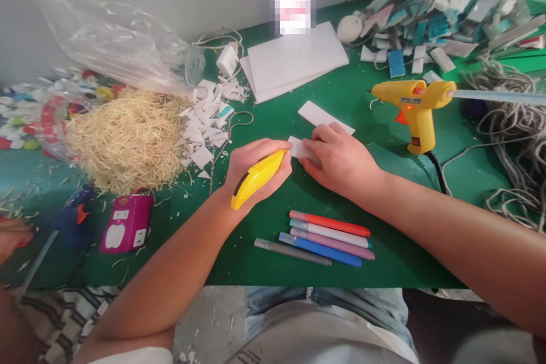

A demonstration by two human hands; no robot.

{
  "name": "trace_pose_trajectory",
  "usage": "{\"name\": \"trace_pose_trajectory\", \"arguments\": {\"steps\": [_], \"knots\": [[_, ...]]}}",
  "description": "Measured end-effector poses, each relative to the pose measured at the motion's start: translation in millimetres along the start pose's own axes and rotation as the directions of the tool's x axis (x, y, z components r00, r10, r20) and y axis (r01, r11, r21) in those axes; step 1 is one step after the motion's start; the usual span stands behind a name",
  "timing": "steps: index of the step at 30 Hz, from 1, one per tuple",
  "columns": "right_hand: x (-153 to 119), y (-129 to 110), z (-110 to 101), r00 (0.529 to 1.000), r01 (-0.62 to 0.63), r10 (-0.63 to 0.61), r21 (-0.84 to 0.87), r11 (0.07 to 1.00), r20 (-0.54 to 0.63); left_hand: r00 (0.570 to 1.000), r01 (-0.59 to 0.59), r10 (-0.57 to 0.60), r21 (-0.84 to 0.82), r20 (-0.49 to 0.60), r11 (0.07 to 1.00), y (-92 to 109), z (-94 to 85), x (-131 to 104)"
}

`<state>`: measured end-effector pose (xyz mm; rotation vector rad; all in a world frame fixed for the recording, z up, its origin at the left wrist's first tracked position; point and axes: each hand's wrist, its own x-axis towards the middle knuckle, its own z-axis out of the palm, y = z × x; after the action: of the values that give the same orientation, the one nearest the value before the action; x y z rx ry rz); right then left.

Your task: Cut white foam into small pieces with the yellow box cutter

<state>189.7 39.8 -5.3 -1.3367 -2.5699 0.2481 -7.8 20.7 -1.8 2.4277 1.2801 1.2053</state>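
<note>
A yellow utility knife [258,178] is gripped in my left hand [256,168], its blade end hidden at the fingertips beside a small white foam piece [297,148]. My right hand [339,158] presses that piece onto the green table with bent fingers covering much of it. Just beyond those fingers lies a white foam strip [323,116]. Several felt-tip pens [328,224], red, white, mauve, blue and grey, rest side by side in front of my hands.
A yellow glue gun [412,105] with its light on stands at right, beside tangled grey cord [512,136]. White sheets [298,62] lie behind. Left are white scraps [205,131], straw shreds [128,136] and a magenta box [127,223]. Another person's hand [12,236] shows far left.
</note>
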Motion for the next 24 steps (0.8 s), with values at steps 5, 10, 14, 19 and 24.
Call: {"name": "trace_pose_trajectory", "arguments": {"steps": [5, 10, 14, 19, 24], "knots": [[-0.8, 0.8, 0.7, 1.0, 0.019, -0.019, -0.005, 1.0, -0.012, 0.999, 0.034, -0.034, 0.026, 0.02, 0.999, 2.5, -3.4, -3.1], [-2.3, 3.1, 4.1, 0.997, 0.039, -0.038, 0.01, 0.999, -0.069, 0.998, 0.053, -0.054, 0.038, 0.016, 0.998, 4.1, -3.9, -4.9], [-1.6, 3.8, 4.1, 0.998, 0.035, -0.034, 0.023, 0.999, -0.057, 0.998, 0.057, -0.058, 0.06, 0.017, 0.997, 4.5, -4.9, -7.3], [-0.7, 2.5, 1.4, 1.0, 0.01, -0.009, 0.032, 0.999, -0.027, 0.999, 0.036, -0.037, 0.072, 0.015, 0.997, 6.2, -8.8, -9.3], [-3.9, 2.8, 0.1, 0.999, -0.01, 0.012, 0.042, 0.999, -0.044, 0.994, 0.059, -0.059, 0.001, -0.087, 0.998, 6.4, -8.0, -8.3]]}}
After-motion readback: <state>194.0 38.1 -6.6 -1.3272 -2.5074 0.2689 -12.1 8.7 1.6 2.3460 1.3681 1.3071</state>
